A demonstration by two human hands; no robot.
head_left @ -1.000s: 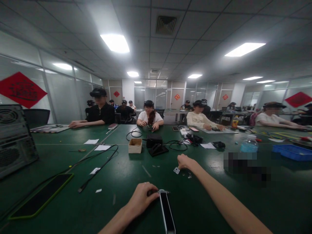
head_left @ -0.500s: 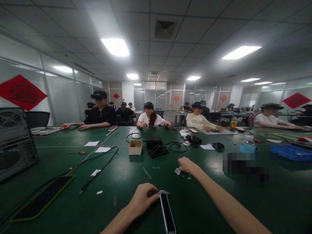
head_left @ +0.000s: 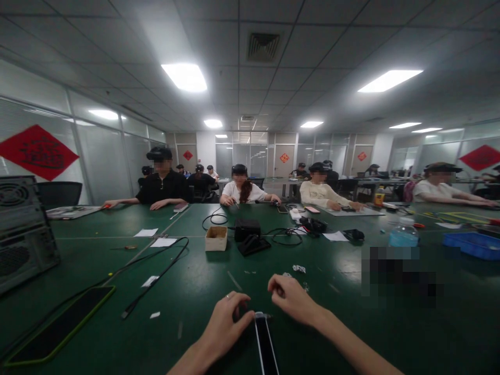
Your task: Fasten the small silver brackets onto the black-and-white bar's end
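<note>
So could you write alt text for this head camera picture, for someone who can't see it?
Two bare hands meet at the top end of a phone on a green table: left hand beside it, right hand just above. Other people sit at work across the table.

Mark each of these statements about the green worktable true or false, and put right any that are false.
1. The left hand rests at the top end of a phone standing on its edge. True.
2. The right hand lies on the small cardboard box. False: it is near the phone's top end, well short of the box.
3. A phone in a green case lies screen up at the left of the table. True.
4. The blue tray sits at the table's far left. False: it is at the far right.
</note>
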